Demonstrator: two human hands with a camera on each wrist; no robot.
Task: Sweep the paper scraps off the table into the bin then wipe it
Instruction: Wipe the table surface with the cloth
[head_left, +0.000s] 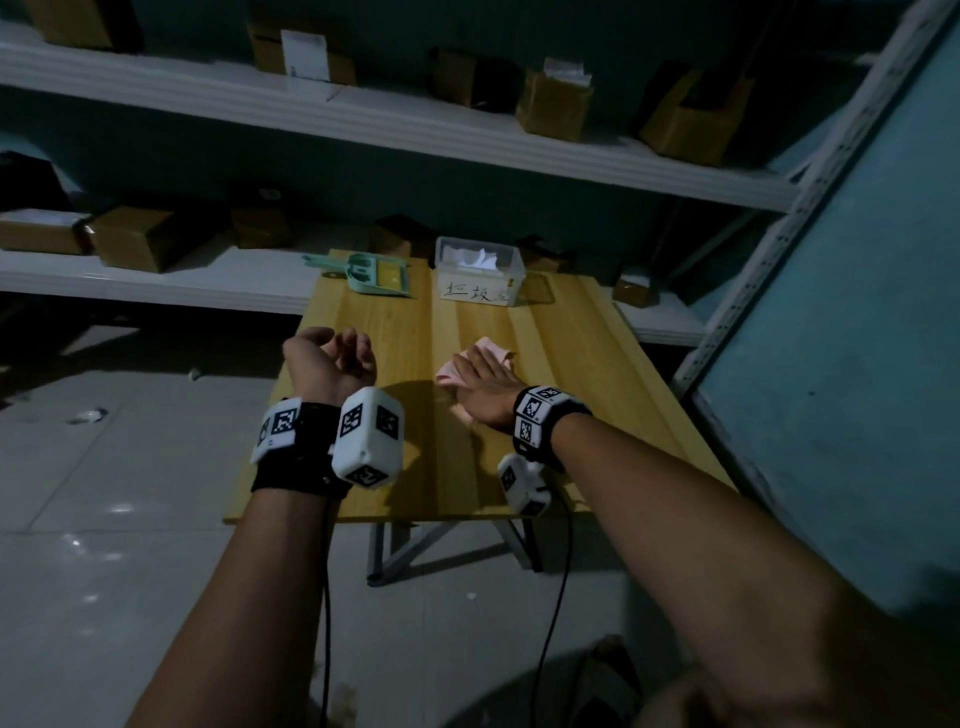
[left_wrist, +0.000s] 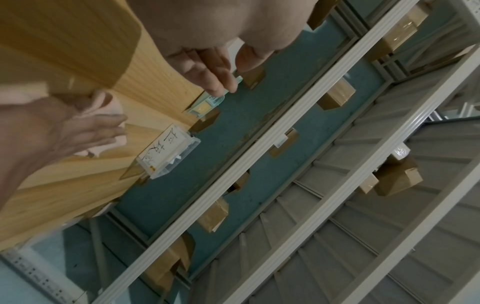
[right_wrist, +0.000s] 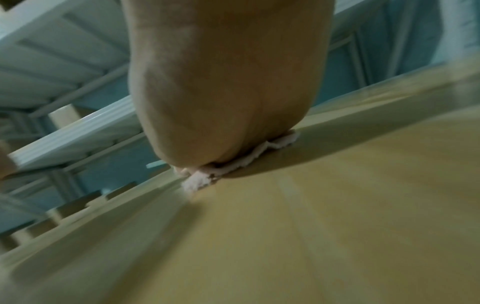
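A pink cloth (head_left: 491, 352) lies on the wooden table (head_left: 566, 374) near its middle. My right hand (head_left: 480, 382) presses flat on the cloth with straight fingers; the cloth's edge (right_wrist: 202, 180) shows under the palm in the right wrist view. My left hand (head_left: 337, 358) hovers over the table's left edge, fingers loosely curled and holding nothing. A clear plastic bin (head_left: 478, 270) with a handwritten label stands at the table's far edge, white paper scraps inside. A mint-green dustpan and brush set (head_left: 376, 275) lies left of the bin.
White shelves with several cardboard boxes (head_left: 553, 101) run behind the table. A blue panel (head_left: 841, 364) with a metal upright stands close on the right. Tiled floor (head_left: 104, 519) lies to the left and in front of the table.
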